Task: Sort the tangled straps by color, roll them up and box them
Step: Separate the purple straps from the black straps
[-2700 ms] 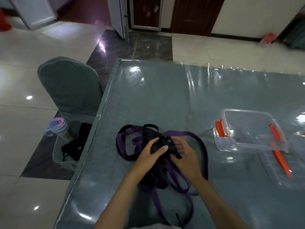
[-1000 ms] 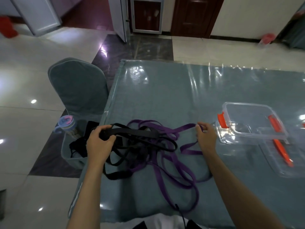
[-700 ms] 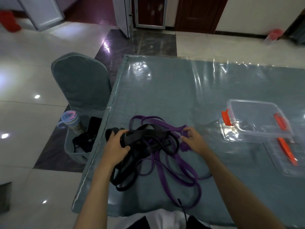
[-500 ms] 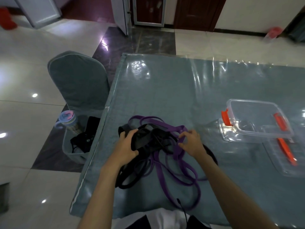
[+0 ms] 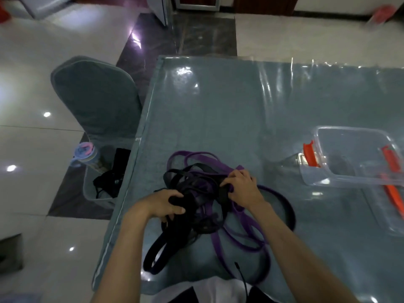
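Head view. Flat black woven straps and flat purple woven straps: one tangle on the teal plastic-covered table, near its front edge. Left hand: fingers curled round a bunch of black strap, probably to draw that colour free. Right hand: pinching strap at the knot's right side, likely as an anchor. Clear plastic box with orange latches: well right, nothing seen inside.

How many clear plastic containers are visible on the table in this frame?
2: one clear box with orange latches right of the strap pile, and a second clear tray or lid overlapping its near-right side, cut off by the frame edge.
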